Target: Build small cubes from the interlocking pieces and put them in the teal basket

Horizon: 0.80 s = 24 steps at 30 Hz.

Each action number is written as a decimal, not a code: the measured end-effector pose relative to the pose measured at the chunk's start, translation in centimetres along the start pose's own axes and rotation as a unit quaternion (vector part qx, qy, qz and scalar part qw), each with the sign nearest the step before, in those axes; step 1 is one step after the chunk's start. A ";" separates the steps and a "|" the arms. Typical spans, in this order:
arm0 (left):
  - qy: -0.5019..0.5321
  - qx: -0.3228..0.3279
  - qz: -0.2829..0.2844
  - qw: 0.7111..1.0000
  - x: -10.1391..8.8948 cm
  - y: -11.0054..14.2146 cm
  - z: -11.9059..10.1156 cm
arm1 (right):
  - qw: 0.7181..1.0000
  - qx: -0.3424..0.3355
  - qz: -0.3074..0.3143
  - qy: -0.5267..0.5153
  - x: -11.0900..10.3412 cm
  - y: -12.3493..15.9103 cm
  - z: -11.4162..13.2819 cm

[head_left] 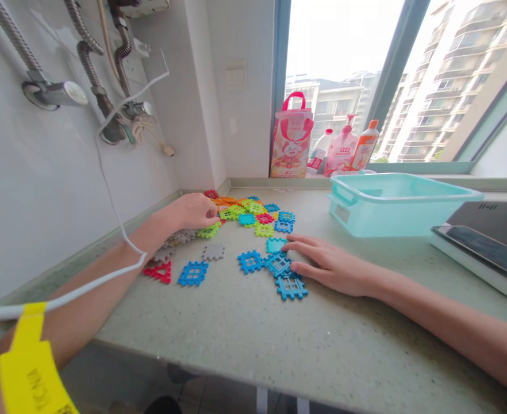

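My left hand (195, 211) is at the left side of a heap of flat plastic interlocking building tiles, its fingers curled down; whatever they hold is hidden. Beside it lie lime-green tiles (253, 206), orange tiles (227, 201) and grey tiles. My right hand (325, 261) rests on the counter, fingers stretched out and apart, their tips against a turquoise tile (275, 245) and overlapping blue window-shaped tiles (278, 264). Nearer to me are another blue tile (193, 273), a grey tile (213, 252) and a red triangular tile (159, 272).
A turquoise plastic basin (404, 213) stands at the back right, near a sink (490, 221) and a dark-topped white device (486, 259). A pink bag (291, 144) and several bottles line the windowsill. A white cable (107, 276) with a yellow tag crosses before my left forearm.
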<state>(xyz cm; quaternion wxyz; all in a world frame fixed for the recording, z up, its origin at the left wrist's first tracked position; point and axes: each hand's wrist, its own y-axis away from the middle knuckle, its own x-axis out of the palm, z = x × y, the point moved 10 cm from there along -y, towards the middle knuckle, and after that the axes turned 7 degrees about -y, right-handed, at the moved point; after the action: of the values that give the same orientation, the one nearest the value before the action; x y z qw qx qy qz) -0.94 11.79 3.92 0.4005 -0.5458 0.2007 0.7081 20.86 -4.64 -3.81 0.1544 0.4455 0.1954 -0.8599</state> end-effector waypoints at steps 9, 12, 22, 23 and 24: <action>0.090 0.064 0.016 0.994 1.0 -0.1 -2.8 | 0.996 -0.087 -0.002 0.005 0.4 1.0 5.0; 0.066 0.018 0.049 0.996 1.6 0.1 -0.7 | 0.993 -0.115 0.025 0.001 1.2 1.4 6.8; 0.008 -0.027 0.095 0.995 2.2 1.0 3.2 | 0.998 -0.048 0.028 -0.022 1.2 0.7 3.4; 0.000 -0.024 0.093 0.995 2.2 1.0 3.3 | 0.998 -0.045 0.030 -0.024 1.2 0.7 3.4; -0.009 -0.022 0.095 0.995 2.3 1.0 3.4 | 0.998 -0.042 0.034 -0.023 1.3 0.7 3.4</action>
<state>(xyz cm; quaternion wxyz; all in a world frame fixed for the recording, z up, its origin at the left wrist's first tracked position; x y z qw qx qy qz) -4.02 14.45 2.70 0.3205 -0.5265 0.2322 0.7524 18.05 -7.02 -3.24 0.2062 0.4250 0.2122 -0.8555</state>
